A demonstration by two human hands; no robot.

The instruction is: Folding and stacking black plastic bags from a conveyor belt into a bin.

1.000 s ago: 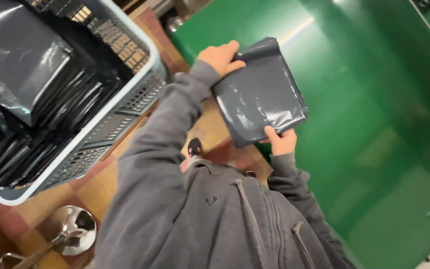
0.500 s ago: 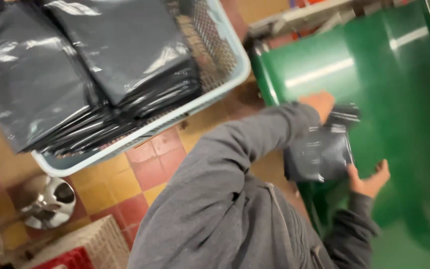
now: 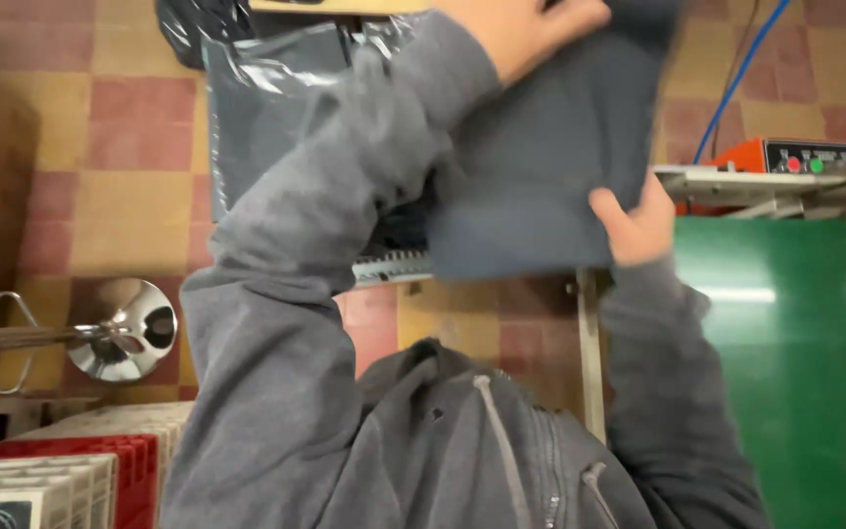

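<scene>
I hold a dark grey plastic mailer bag [image 3: 531, 176] up in front of me with both hands. My left hand [image 3: 526, 34] grips its top edge at the upper middle of the view, the grey sleeve reaching up from the lower left. My right hand [image 3: 638, 230] pinches the bag's lower right corner, thumb on the front. The bag is blurred by motion. Behind it lie more grey bags [image 3: 266, 118] in a basket whose pale rim [image 3: 394, 266] shows just under my left arm.
A green flat surface [image 3: 785, 372] fills the right side, with a metal frame [image 3: 766, 186] and an orange control box [image 3: 795, 157] above it. A chrome stool base [image 3: 119, 328] stands on the tiled floor at left. Red and white crates [image 3: 70, 470] sit bottom left.
The bag has come off the green surface and now hangs between my hands over the basket side. The view has swung, putting the green surface at far right.
</scene>
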